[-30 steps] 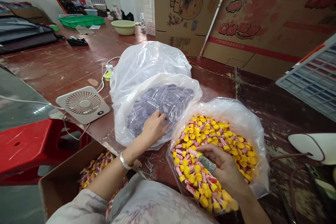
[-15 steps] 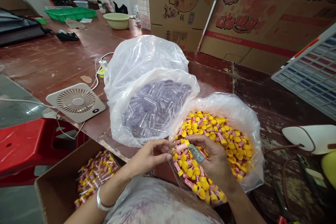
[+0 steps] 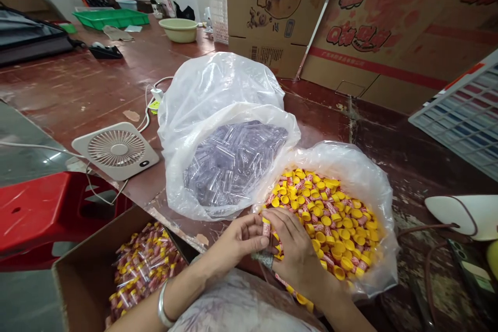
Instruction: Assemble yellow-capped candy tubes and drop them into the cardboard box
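Between the fingertips of my left hand (image 3: pixel 249 236) is a small red-and-white piece with a yellow cap (image 3: pixel 266 225), held upright. My right hand (image 3: pixel 293 249) has its fingers curled against the same piece, with a grey speckled wrap (image 3: pixel 264 258) by its fingers. Beyond my right hand lies a clear bag (image 3: pixel 373 176) full of yellow-capped pieces (image 3: pixel 330 218). Further left stands a white bag (image 3: pixel 175 181) of clear plastic tubes (image 3: pixel 237 161). At lower left a cardboard box (image 3: pixel 70 280) holds many capped tubes (image 3: pixel 143 270).
A white fan (image 3: pixel 119 149) sits at the table edge, beside a red stool (image 3: pixel 35 212). Cardboard boxes (image 3: pixel 389 36) stand behind the bags. A white crate (image 3: pixel 462 114) and a white object with a brown cord (image 3: pixel 451 210) are at right.
My hands have come together around one capped piece. My right hand has moved left and its fingers have curled in. The view has shifted slightly.
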`<state>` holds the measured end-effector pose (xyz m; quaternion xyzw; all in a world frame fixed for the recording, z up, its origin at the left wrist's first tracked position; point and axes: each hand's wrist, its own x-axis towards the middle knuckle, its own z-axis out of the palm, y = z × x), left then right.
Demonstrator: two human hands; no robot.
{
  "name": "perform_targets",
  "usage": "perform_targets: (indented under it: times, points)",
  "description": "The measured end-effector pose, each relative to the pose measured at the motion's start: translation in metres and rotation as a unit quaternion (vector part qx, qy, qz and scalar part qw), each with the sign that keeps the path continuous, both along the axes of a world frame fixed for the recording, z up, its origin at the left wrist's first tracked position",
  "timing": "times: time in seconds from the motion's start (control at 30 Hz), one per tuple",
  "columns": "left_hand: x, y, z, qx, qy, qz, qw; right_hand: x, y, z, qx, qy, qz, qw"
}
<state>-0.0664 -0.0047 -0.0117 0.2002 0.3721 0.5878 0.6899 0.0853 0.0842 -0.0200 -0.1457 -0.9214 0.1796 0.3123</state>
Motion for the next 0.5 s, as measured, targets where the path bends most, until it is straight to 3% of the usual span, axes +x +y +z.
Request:
perform_targets:
  times: [0.17,0.27,0.33,0.4,0.5]
  points:
    - [0.008,0.008,-0.006,-0.034,0.041,0.002,0.999,-0.005,-0.009,-0.011,0.001,-0.027,-0.019,0.999]
    - [-0.007,0.015,-0.012,-0.027,0.211,0.028,0.977,0.002,0.002,-0.004,-0.001,-0.083,-0.004,0.997]
    - [-0.026,0.024,-0.013,-0.005,0.420,0.059,0.906,0.013,0.019,0.001,0.010,-0.084,-0.034,0.996]
    - [-0.046,0.038,-0.009,0.000,0.612,0.084,0.787,0.029,0.040,0.005,0.019,-0.067,-0.115,0.991]
    - [-0.063,0.064,0.001,-0.037,0.768,0.055,0.637,0.050,0.066,0.008,0.021,-0.081,-0.227,0.970]
